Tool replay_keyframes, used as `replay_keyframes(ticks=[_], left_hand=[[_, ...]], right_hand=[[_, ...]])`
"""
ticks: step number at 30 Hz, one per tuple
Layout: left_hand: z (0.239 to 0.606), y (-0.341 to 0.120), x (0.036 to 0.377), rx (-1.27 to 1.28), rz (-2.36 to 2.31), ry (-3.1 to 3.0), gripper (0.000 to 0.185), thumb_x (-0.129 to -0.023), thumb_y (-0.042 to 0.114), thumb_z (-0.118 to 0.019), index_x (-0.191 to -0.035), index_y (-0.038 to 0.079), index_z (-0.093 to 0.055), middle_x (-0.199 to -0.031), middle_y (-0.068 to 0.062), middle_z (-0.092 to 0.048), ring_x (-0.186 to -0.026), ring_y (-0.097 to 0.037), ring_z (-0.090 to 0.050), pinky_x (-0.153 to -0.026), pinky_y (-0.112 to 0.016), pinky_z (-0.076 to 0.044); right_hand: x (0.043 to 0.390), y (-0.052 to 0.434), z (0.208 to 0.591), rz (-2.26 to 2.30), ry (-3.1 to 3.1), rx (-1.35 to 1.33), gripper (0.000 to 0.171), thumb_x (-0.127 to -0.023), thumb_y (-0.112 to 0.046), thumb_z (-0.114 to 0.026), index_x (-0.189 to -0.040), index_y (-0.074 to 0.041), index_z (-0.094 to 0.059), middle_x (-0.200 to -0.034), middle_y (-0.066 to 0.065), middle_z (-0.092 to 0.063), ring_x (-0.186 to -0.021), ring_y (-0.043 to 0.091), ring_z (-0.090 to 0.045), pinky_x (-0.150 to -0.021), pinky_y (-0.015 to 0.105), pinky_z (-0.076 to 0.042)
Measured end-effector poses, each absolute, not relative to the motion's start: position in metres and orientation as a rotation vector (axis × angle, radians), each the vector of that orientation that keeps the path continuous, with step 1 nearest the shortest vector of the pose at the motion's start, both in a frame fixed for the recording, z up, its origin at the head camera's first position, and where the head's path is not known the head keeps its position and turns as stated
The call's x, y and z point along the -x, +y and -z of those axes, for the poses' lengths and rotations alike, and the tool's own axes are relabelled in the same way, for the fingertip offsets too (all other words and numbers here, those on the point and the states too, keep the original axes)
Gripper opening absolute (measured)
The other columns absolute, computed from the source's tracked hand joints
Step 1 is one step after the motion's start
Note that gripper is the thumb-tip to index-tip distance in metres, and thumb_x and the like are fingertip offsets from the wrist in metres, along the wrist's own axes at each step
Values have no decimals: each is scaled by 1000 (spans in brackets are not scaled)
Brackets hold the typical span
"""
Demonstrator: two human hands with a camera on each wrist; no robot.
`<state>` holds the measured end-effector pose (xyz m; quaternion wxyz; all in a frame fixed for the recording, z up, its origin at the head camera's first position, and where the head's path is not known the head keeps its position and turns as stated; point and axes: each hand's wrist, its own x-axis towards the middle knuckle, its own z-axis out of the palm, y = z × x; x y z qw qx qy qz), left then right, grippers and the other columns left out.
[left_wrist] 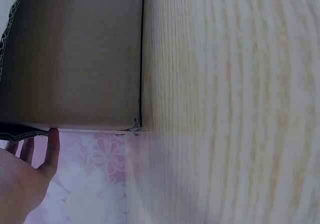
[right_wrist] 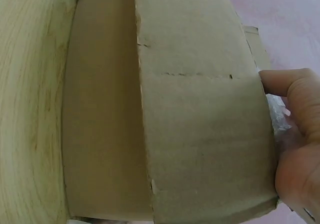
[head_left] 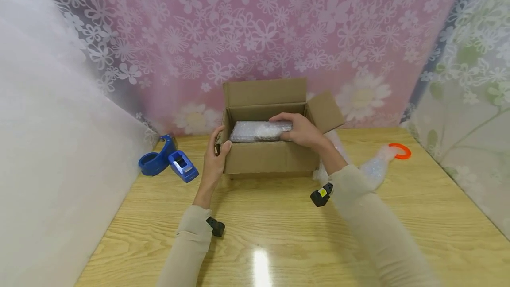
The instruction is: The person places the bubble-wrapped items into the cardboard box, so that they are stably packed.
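Observation:
An open cardboard box (head_left: 275, 158) stands against the back wall with its flaps folded outward. Inside its mouth lies a long package in clear bubble wrap (head_left: 251, 132). My right hand (head_left: 304, 132) grips the right end of that package, fingers over the far side and thumb on the near side. At the box's left edge my left hand (head_left: 215, 156) holds on, thumb at the front corner. The left wrist view has the left hand's fingertips (left_wrist: 52, 139) against the box side. In the right wrist view the front flap (right_wrist: 205, 134) hides most of the package.
Left of the box lies a blue tape dispenser (head_left: 183, 166) beside a blue ring-shaped part (head_left: 153, 163). To the right, an orange ring (head_left: 401, 151) sits by bundled bubble wrap (head_left: 374, 169). More bubble wrap pokes out behind my right forearm. Walls enclose the wooden table (head_left: 259, 211).

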<state>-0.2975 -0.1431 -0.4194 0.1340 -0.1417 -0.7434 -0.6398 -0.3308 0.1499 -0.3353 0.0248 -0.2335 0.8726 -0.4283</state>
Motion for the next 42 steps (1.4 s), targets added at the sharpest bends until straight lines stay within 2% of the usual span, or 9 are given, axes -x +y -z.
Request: replay_keyframes(ticks=[4,8,12,16,25,33,37,41,42], left_hand=[[418,-144,296,407,1841,-2142,58,-105,31,-61,-159,26,-42,-164,-3,-34,-104,-28,-54,-87,-44,-47],[419,-143,295,393,1828,-2130,57,-104,28,-62,-158,25,-43,-165,-3,-35,-112,-29,-50,-90,-45,-45],[420,-141,295,403,1830,-2138,57,-105,28,-61,-159,26,-42,-165,-4,-35,-113,-30,-52,-90,-46,-46],[421,-142,295,396,1825,-2150,58,-105,30,-60,-160,26,-41,-165,-4,-34,-103,-30,-56,-84,-45,-49],[420,-141,297,406,1817,-2150,58,-105,32,-59,-160,28,-41,-166,-1,-33,-100,-30,-56,-86,-45,-48],[422,-141,293,402,1818,-2145,59,-105,34,-59,-161,25,-39,-168,-1,-30,-133,-33,-46,-105,-57,-41],[424,-142,297,387,1818,-2150,58,-106,32,-59,-160,25,-40,-167,-2,-32,-125,-33,-49,-101,-54,-43],[435,-143,312,372,1824,-2148,56,-106,32,-59,-159,34,-41,-164,-3,-35,-115,-34,-54,-94,-54,-47],[438,-143,316,370,1823,-2143,56,-106,33,-59,-158,37,-41,-164,-2,-35,-118,-33,-54,-95,-55,-47]], right_hand=[[333,147,338,1289,2695,775,50,-92,4,-64,-140,-11,-65,-146,11,-60,-123,28,-54,-89,41,-42],[333,147,338,1272,2677,797,49,-93,4,-65,-140,-11,-65,-147,11,-59,-135,29,-50,-98,43,-42],[331,150,334,1252,2660,766,53,-93,3,-69,-144,-12,-61,-155,11,-51,-144,34,-42,-104,49,-44],[331,150,334,1251,2661,727,60,-92,2,-73,-148,-13,-57,-162,12,-41,-150,40,-33,-109,57,-43],[330,152,333,1307,2643,685,58,-94,-4,-75,-148,-13,-56,-162,11,-42,-149,36,-34,-111,58,-41],[330,151,335,1357,2618,713,52,-98,-10,-72,-147,-13,-56,-161,11,-43,-147,38,-37,-110,59,-41],[329,152,336,1420,2615,723,49,-99,-11,-70,-146,-12,-57,-158,10,-47,-146,38,-39,-109,59,-42],[327,152,339,1480,2704,704,42,-101,-13,-69,-142,-15,-60,-150,7,-55,-143,35,-45,-107,57,-45],[326,152,340,1481,2742,707,41,-102,-14,-68,-142,-16,-61,-148,7,-57,-141,34,-46,-107,56,-45]])
